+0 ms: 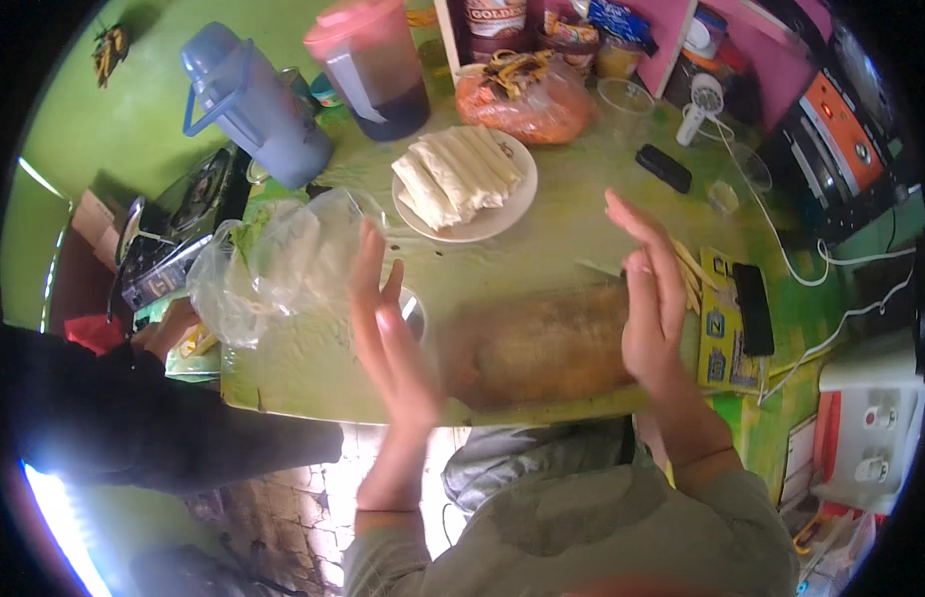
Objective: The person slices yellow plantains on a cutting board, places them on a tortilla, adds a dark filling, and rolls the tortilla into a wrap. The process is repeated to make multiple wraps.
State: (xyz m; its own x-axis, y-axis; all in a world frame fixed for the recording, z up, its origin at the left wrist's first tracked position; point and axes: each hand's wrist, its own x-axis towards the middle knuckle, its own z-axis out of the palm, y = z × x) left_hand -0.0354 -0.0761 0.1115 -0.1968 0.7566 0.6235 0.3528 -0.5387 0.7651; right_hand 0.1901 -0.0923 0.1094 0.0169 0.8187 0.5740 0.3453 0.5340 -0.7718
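Both my hands are raised over the near part of the table, palms turned towards each other, fingers stretched out, holding nothing. My left hand (388, 343) stands between a clear plastic bag (313, 249) and a worn wooden board (542, 343); behind its fingers a small round shiny thing is partly hidden. At the board's right end is my right hand (653, 298), next to some thin yellowish strips (693, 274). Beyond the board, a white plate (482, 230) carries several pale rolls (453, 174), like uncooked spring rolls, laid side by side.
At left, another person's hand (174, 323) and dark sleeve reach in near a stove (184, 234). A blue jug (254, 109), a pink-lidded pitcher (373, 70) and an orange-filled bag (527, 104) stand behind. A black phone-like object (752, 308) and white cables (771, 239) lie right.
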